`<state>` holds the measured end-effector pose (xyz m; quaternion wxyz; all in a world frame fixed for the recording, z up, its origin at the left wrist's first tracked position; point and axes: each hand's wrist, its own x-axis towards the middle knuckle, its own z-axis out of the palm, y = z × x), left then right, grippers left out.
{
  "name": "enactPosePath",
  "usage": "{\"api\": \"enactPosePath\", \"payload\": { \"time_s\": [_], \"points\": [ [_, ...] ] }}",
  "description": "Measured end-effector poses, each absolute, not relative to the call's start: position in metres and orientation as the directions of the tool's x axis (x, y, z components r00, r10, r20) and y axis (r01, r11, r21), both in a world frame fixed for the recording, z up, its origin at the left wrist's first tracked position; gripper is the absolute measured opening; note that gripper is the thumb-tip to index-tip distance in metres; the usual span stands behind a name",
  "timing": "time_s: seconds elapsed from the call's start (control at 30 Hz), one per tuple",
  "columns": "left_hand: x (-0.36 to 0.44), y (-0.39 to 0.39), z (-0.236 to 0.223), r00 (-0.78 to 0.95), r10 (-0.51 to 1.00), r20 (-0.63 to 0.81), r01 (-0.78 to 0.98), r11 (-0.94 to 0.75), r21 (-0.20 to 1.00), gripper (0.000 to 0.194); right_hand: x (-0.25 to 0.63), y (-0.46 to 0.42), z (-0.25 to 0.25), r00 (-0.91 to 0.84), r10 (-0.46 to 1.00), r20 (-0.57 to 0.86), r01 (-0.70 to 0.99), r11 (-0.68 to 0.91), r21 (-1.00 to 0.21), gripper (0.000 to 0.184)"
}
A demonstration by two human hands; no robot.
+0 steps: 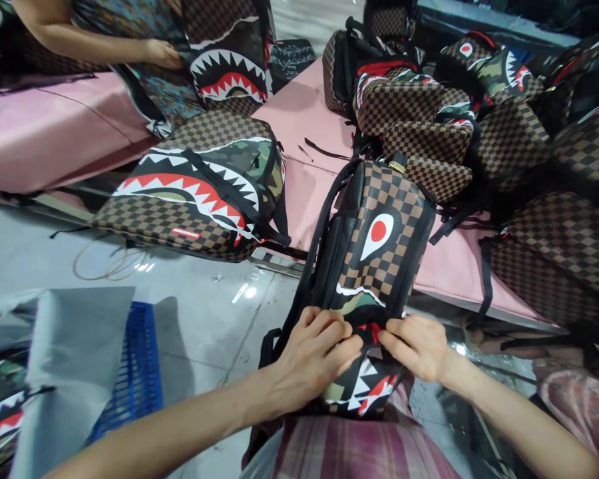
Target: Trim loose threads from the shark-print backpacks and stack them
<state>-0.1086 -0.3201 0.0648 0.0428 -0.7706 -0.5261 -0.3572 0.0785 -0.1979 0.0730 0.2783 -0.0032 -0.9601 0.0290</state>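
A brown-and-black checkered backpack stands on its end in front of my body, its side panel facing up. On that panel are a red-and-white eye print, a camouflage strip and a shark-teeth print. My left hand is closed on the panel's left part, fingers curled into the fabric. Opposite it, my right hand pinches the fabric at the right edge. Between the two hands a small patch of red shows; whether it is lining or print I cannot tell. My fingertips are partly hidden.
Another shark-print backpack lies on the pink table to the left. Several checkered backpacks are piled at the right. Across the table, a co-worker's hand touches an upright backpack. A blue crate sits at lower left.
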Motion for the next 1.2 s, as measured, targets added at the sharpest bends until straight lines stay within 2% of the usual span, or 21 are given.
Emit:
{"api": "enactPosePath", "payload": {
  "time_s": [0.07,0.13,0.17,0.23,0.33,0.5,0.57,0.7,0.83,0.9,1.07,1.2],
  "points": [
    [-0.104,-0.320,0.061,0.150,0.756,0.637,0.836,-0.441,0.326,0.022,0.083,-0.196,0.083,-0.906,0.115,0.408,0.050,0.985,-0.167,0.024],
    [-0.101,-0.321,0.059,0.162,0.725,0.669,0.826,-0.471,0.309,0.025,0.087,-0.193,0.100,-0.941,0.250,0.226,0.167,0.928,-0.334,0.023],
    [-0.101,-0.322,0.058,0.178,0.710,0.681,0.820,-0.490,0.296,0.026,0.090,-0.191,0.111,-0.936,0.324,0.141,0.246,0.885,-0.395,0.027],
    [-0.101,-0.323,0.057,0.220,0.691,0.689,0.803,-0.529,0.275,0.027,0.093,-0.188,0.131,-0.895,0.445,0.033,0.387,0.811,-0.438,0.040],
    [-0.103,-0.326,0.059,0.258,0.686,0.681,0.793,-0.553,0.257,0.028,0.094,-0.187,0.150,-0.874,0.485,-0.015,0.450,0.797,-0.403,0.039],
    [-0.103,-0.326,0.063,0.298,0.661,0.689,0.778,-0.586,0.226,0.030,0.087,-0.188,0.149,-0.919,0.374,-0.121,0.393,0.861,-0.323,0.030],
    [-0.102,-0.325,0.065,0.291,0.655,0.698,0.790,-0.576,0.212,0.031,0.081,-0.189,0.147,-0.910,0.362,-0.200,0.405,0.880,-0.248,0.033],
    [-0.101,-0.324,0.068,0.268,0.654,0.707,0.808,-0.553,0.205,0.033,0.064,-0.195,0.152,-0.857,0.413,-0.308,0.442,0.897,-0.026,0.039],
    [-0.101,-0.324,0.067,0.261,0.677,0.688,0.813,-0.539,0.222,0.036,0.049,-0.202,0.160,-0.817,0.459,-0.351,0.457,0.885,0.092,0.021],
    [-0.101,-0.325,0.064,0.267,0.698,0.665,0.821,-0.526,0.222,0.037,0.045,-0.203,0.164,-0.815,0.448,-0.368,0.444,0.890,0.101,0.013],
    [-0.102,-0.327,0.058,0.300,0.727,0.618,0.835,-0.513,0.200,0.036,0.037,-0.201,0.167,-0.802,0.435,-0.410,0.457,0.888,0.050,0.014],
    [-0.103,-0.327,0.057,0.304,0.723,0.620,0.827,-0.523,0.204,0.039,0.033,-0.201,0.166,-0.808,0.410,-0.424,0.429,0.902,0.054,0.011]
  ]
}}
